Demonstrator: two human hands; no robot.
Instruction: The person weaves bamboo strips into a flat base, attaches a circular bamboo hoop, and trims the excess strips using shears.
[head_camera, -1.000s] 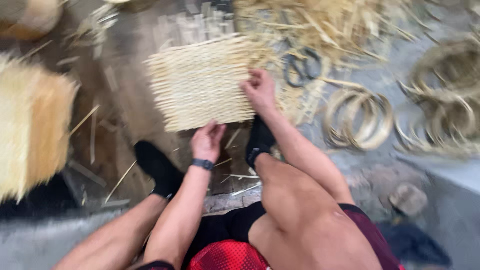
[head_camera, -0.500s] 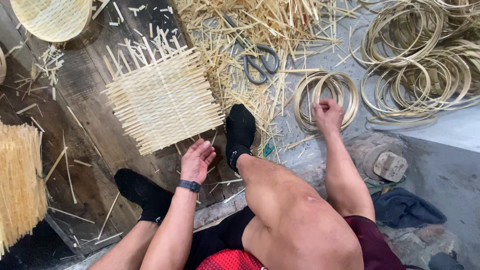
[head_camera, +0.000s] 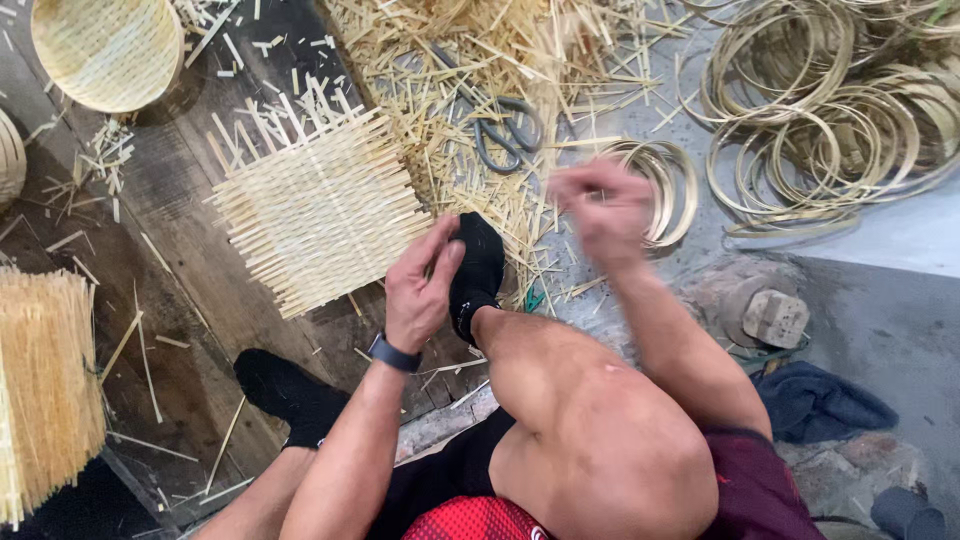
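Note:
A square woven bamboo mat (head_camera: 320, 210) with loose strip ends lies on the dark wooden boards. My left hand (head_camera: 420, 290), with a dark band on the wrist, hovers open just off the mat's lower right corner, over my black-socked foot (head_camera: 478, 268). My right hand (head_camera: 605, 210) is raised and motion-blurred in front of a small stack of bamboo rings (head_camera: 668, 185); whether it holds anything is unclear. Grey-handled scissors (head_camera: 505, 130) rest on a heap of bamboo scraps (head_camera: 460, 60) just beyond both hands.
Many larger bamboo hoops (head_camera: 830, 120) lie at the top right. A round woven basket (head_camera: 105, 50) sits top left, a bundle of bamboo strips (head_camera: 40, 390) at the left edge. A wooden block (head_camera: 775, 318) and dark cloth (head_camera: 820, 402) lie to the right.
The right hand has come back from the small ring stack towards the middle and is now raised and blurred. The left hand has lifted closer to the mat's corner. The view shifted slightly.

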